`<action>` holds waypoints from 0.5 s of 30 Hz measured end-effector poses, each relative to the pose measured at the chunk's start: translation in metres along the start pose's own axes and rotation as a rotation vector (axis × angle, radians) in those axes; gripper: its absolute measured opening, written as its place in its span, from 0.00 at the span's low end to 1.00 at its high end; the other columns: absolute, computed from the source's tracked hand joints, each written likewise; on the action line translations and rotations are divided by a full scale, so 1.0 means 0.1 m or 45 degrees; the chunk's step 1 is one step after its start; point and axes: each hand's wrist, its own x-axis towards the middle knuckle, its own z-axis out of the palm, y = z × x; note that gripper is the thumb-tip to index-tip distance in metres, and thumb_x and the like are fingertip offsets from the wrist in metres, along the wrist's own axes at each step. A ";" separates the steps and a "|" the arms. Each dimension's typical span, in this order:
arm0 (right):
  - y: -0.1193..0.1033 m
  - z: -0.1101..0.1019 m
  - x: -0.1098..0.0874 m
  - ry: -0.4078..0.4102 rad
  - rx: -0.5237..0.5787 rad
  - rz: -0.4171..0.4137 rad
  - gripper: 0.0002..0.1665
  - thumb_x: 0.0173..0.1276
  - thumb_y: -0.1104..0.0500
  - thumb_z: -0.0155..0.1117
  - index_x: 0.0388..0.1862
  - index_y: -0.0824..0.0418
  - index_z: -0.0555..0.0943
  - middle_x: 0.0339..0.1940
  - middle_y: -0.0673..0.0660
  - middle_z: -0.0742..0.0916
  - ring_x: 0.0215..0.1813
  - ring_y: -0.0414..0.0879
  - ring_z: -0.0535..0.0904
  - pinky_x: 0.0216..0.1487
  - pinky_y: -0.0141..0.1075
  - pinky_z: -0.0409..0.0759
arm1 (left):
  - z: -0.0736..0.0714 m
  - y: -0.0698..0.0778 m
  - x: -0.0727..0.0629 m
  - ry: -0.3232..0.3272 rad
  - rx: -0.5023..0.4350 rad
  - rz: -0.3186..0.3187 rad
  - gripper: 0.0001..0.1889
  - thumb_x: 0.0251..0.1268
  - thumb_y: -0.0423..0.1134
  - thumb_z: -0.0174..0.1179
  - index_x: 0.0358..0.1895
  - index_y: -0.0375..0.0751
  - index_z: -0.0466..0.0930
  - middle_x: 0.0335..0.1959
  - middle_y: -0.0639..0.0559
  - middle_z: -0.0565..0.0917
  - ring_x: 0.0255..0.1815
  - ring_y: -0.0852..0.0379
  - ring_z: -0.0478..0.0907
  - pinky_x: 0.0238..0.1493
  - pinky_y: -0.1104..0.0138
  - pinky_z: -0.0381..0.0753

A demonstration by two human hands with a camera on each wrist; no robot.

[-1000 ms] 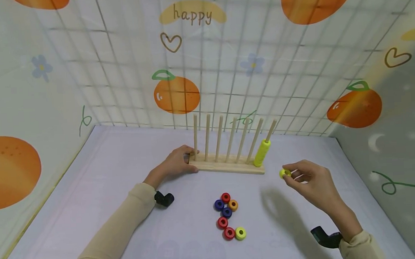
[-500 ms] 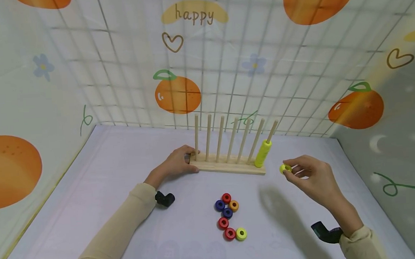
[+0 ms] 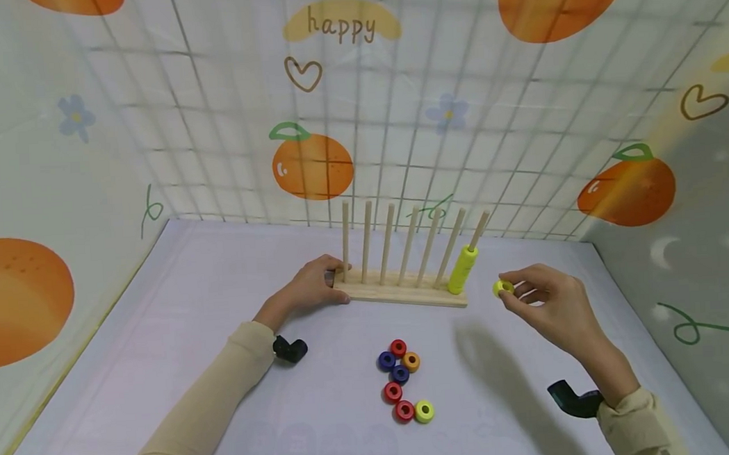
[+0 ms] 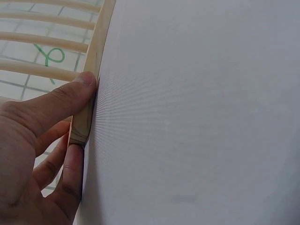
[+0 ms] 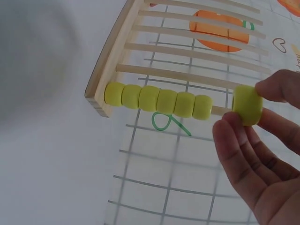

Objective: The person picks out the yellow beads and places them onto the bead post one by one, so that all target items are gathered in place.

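Note:
A wooden peg rack [image 3: 400,296] with a row of upright pegs stands toward the back of the table. My left hand [image 3: 310,284] grips its left end; in the left wrist view the thumb [image 4: 84,78] lies on the base [image 4: 84,117] and other fingers sit at its end. Several yellow beads [image 5: 149,97] are stacked on the rightmost peg, whose upper part is bare in the head view. Right of the rack, my right hand [image 3: 547,307] pinches another yellow bead [image 5: 247,105] between thumb and fingers, held up off the table. In the right wrist view this bead overlaps the loaded peg's line.
Loose beads lie in front of the rack: red beads [image 3: 393,393], blue beads [image 3: 400,373], an orange bead [image 3: 412,362] and a yellow bead [image 3: 424,411]. Behind the rack rises a printed curtain [image 3: 382,101] over a wire grid.
My right hand has risen slightly with the yellow bead, moving up and away from the table's front. The left hand and rack have stayed in place.

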 end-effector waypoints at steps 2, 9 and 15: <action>0.00 0.00 0.02 0.000 -0.010 -0.009 0.15 0.55 0.70 0.76 0.42 0.62 0.88 0.36 0.50 0.87 0.32 0.38 0.82 0.33 0.24 0.80 | 0.00 0.00 0.00 0.002 -0.002 0.007 0.35 0.49 0.45 0.80 0.62 0.41 0.78 0.62 0.47 0.75 0.65 0.47 0.70 0.65 0.52 0.68; -0.01 -0.04 0.12 -0.003 -0.030 -0.017 0.14 0.56 0.70 0.76 0.43 0.62 0.88 0.35 0.50 0.87 0.32 0.38 0.81 0.33 0.23 0.80 | 0.01 -0.01 0.00 0.006 -0.002 0.030 0.34 0.49 0.44 0.80 0.62 0.41 0.78 0.60 0.48 0.76 0.63 0.49 0.70 0.63 0.54 0.71; -0.03 -0.06 0.18 0.003 -0.039 -0.024 0.15 0.56 0.69 0.76 0.43 0.63 0.88 0.36 0.50 0.87 0.31 0.38 0.81 0.34 0.23 0.79 | 0.00 0.00 0.00 0.011 -0.017 0.008 0.34 0.48 0.44 0.80 0.61 0.40 0.79 0.60 0.48 0.76 0.64 0.48 0.70 0.64 0.54 0.69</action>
